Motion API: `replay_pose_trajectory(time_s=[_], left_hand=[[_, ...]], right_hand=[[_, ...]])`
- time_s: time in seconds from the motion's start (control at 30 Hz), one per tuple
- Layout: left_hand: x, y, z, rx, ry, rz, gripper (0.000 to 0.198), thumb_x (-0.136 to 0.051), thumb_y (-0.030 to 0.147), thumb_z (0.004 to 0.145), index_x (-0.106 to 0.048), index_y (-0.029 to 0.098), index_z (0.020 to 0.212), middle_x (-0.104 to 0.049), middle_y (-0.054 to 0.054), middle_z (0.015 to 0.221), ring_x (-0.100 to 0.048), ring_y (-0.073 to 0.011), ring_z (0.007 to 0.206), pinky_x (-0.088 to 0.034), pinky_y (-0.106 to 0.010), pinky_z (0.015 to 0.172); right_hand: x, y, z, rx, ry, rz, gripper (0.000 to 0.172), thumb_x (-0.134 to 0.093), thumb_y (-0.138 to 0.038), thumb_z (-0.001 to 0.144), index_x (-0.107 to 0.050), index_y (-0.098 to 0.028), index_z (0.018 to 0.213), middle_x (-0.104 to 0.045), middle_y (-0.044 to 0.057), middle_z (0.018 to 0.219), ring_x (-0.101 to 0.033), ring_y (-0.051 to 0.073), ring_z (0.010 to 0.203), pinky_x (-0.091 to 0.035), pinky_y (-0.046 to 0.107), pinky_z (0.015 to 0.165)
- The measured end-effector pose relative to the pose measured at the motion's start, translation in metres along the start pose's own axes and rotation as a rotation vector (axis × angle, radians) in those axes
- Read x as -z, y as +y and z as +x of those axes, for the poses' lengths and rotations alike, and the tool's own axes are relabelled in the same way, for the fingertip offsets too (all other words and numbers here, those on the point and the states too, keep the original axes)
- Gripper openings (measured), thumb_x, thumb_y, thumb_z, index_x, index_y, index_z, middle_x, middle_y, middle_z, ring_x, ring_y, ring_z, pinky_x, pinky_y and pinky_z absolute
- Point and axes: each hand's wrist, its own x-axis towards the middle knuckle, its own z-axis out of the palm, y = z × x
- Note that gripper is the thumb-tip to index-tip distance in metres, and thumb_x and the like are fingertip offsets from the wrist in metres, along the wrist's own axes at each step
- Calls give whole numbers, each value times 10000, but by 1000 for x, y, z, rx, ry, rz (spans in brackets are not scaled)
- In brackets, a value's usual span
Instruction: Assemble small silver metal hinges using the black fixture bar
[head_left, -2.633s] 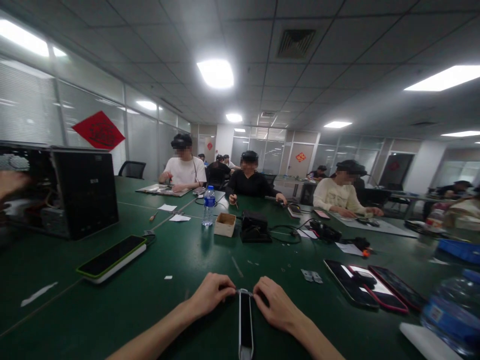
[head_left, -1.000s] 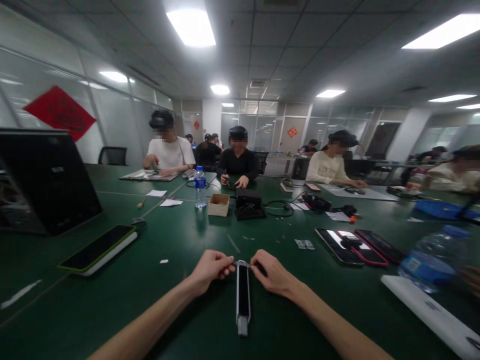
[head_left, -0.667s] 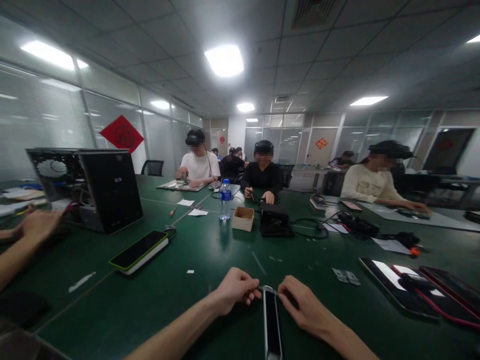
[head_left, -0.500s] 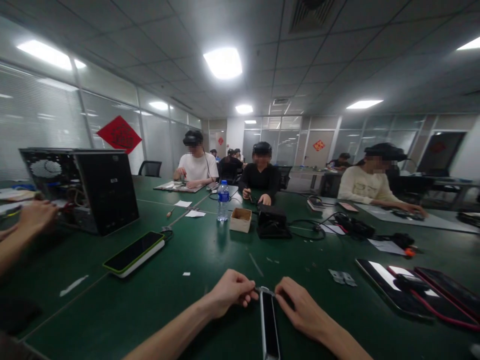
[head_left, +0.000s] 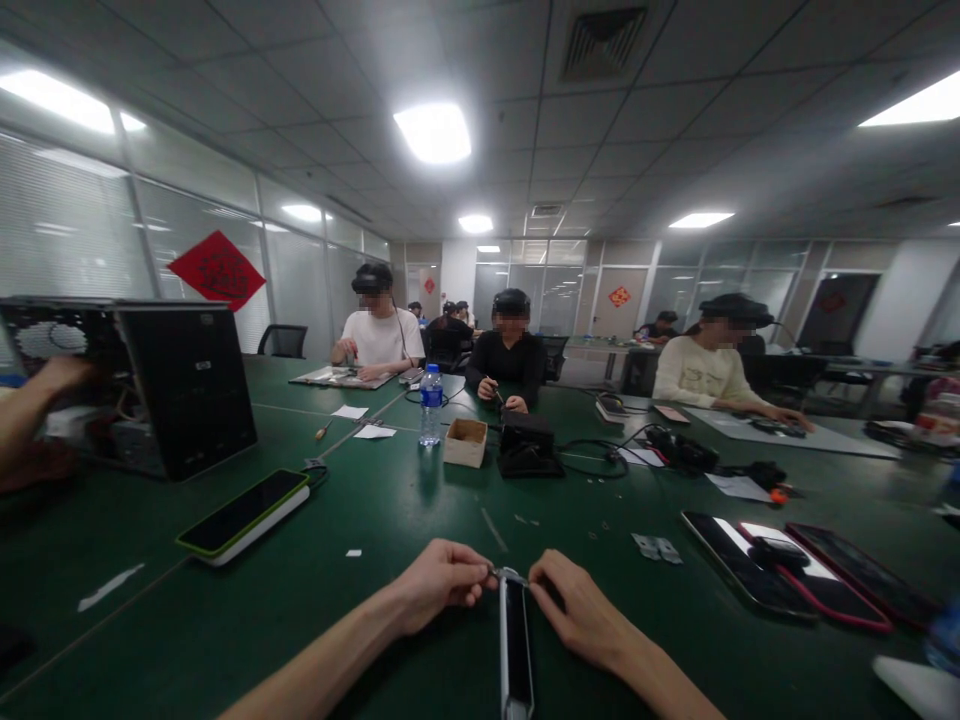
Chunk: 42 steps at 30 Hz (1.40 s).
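Two arms (head_left: pixel 322 645) converge, left hand (head_left: pixel 439 583) and right hand (head_left: pixel 576 605) flanking a device (head_left: pixel 516 640).

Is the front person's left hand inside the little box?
No, the left hand is by the far end of the slim device, and the little box sits farther away.

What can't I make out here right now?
Head view:
Small grey piece in left hand: too small to identify.
Slim black, silver-edged bar: near end cut off by bottom edge.
Right hand: contact with the bar too small to confirm.
Flat white slab: cut off by right edge.
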Motion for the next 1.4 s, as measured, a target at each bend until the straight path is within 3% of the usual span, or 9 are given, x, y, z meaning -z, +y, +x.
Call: replay_pose_trajectory(time_s=[0.2,0.47,0.8,1.03,1.4], left_hand=[[0,-3,3,-46,51,97,209,-765,234,641,-685,83,762,-664,-38,721,-533,-71,564,-408,-190,541],[-1,0,-1,-119,-37,182,225,-772,250,609,-695,80,734,-660,-30,666,-537,-90,562,-396,-205,546],[3,-5,-4,-320,-131,584,198,-730,308,684,-742,133,776,-680,-22,651,-577,-124,573,-456,-214,576],[2,-4,-11,-653,-248,1041,182,-610,317,844,-730,186,884,-715,-50,830,-648,-163,777,-471,-219,722],[0,0,-14,-987,-356,1489,253,-398,214,958,-644,176,917,-692,-54,836,-598,-152,747,-431,-236,705]], right_hand=[[-1,1,-1,36,17,14,148,-391,-208,897,-533,-173,867,-542,59,877,-519,170,791,-443,316,718],[-1,2,-1,60,32,35,138,-398,-195,889,-528,-179,842,-540,52,859,-517,167,791,-438,305,715],[-5,10,-1,88,18,61,152,-404,-193,899,-544,-175,843,-539,43,858,-518,156,794,-432,288,714],[-4,9,-3,72,10,64,163,-397,-199,908,-547,-179,847,-542,42,866,-524,156,807,-441,292,740],[-6,8,-1,117,26,46,188,-373,-188,914,-545,-175,838,-547,45,858,-517,154,806,-444,291,732]])
